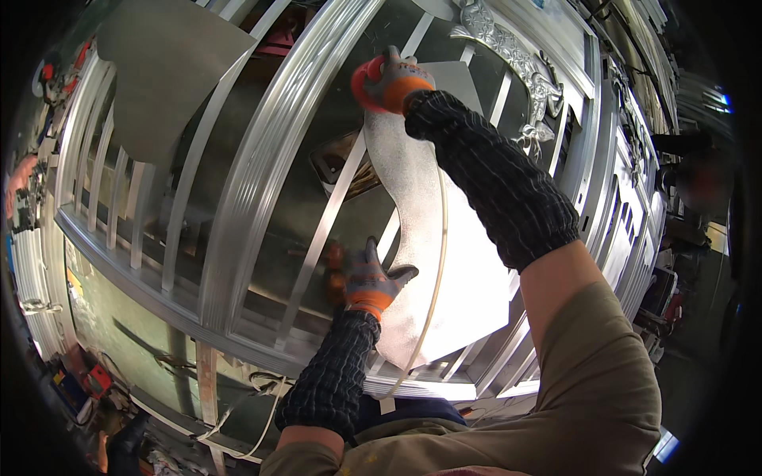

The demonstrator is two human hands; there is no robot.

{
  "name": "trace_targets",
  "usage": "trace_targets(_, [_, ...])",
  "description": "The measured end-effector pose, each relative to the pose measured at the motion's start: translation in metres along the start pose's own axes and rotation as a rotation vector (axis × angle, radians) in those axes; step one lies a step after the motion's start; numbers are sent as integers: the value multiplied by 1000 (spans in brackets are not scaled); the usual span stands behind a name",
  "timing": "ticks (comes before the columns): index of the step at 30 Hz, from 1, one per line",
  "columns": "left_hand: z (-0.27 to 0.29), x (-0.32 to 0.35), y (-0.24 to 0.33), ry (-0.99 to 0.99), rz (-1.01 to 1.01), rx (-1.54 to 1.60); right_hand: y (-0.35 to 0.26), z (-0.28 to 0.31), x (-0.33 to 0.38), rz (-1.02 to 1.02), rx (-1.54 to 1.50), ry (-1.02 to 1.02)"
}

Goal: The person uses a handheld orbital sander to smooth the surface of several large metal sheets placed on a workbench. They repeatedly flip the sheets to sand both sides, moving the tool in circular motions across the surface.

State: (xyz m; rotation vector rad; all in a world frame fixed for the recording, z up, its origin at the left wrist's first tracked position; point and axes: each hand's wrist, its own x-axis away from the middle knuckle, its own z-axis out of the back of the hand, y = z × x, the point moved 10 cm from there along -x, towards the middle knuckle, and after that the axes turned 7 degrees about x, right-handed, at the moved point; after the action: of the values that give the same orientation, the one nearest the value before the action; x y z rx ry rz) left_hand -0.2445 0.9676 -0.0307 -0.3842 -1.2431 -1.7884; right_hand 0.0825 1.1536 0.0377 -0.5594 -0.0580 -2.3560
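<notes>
A pale silver sheet (421,262) with a curved left edge lies across an aluminium frame in front of me. My left hand (371,282), in a grey and orange work glove, rests at the sheet's near left edge. Its thumb and fingers are spread, and nothing is in its grip. At the sheet's far end, my right hand (398,79), gloved alike, is closed around a red rounded object (365,86); the glove covers much of it, so its kind is unclear. A pale cord (439,262) runs over the sheet and passes under my right forearm.
The aluminium frame (262,159) has long rails and slats with gaps between. A grey sheet (171,71) lies at the far left, and an ornate silver casting (516,59) at the far right. Below the slats sits a dark open container (341,163). Tools (87,385) clutter the lower left.
</notes>
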Motion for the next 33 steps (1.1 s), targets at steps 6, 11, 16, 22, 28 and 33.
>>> trace_targets(6, [0, 1, 2, -13, 0, 9, 13, 18, -25, -42, -75, 162])
trace_targets(11, [-4, 0, 1, -1, -28, 56, 0, -15, 57, 45, -36, 8])
trace_targets(16, [-1, 2, 2, 43, -47, 14, 29, -59, 165, 112, -51, -45])
trace_targets(22, [-7, -1, -4, 23, -23, 6, 22, -42, 138, 147, -87, 10])
trace_targets(28, [-1, 0, 1, 71, -49, 13, 27, -42, 145, 106, -116, -33])
trace_targets(33, [-3, -1, 1, 4, 1, 37, 36, -94, 237, 337, 22, -129])
